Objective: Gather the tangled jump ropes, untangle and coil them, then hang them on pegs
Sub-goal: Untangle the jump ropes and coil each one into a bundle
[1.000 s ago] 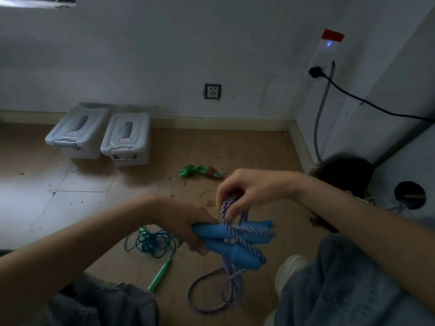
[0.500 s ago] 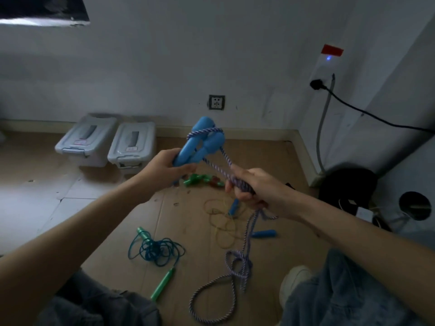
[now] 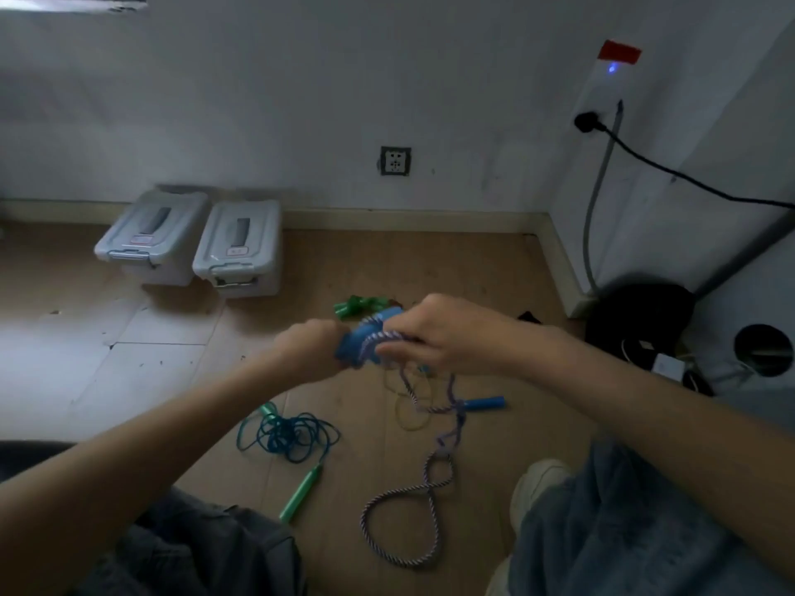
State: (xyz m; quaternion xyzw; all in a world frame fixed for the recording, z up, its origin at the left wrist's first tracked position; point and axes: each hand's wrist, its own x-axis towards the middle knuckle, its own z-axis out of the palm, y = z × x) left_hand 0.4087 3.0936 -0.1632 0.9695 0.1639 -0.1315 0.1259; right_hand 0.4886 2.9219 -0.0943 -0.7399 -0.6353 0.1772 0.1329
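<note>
Between the two hands, the blue handles [image 3: 359, 344] are lying left to right: the left hand [image 3: 307, 350] is gripping their near end, the right hand [image 3: 443, 333] is pinching the purple-and-white braided rope [image 3: 413, 501] wrapped around them, its tail trailing down to the floor [image 3: 494, 273].

Bare floor [image 3: 107, 372] lies open at left; ahead, two lidded bins [image 3: 193, 243] block the wall, while a teal rope tangle [image 3: 292, 436] (green handles) and braided loop [image 3: 408, 518] clutter the centre
</note>
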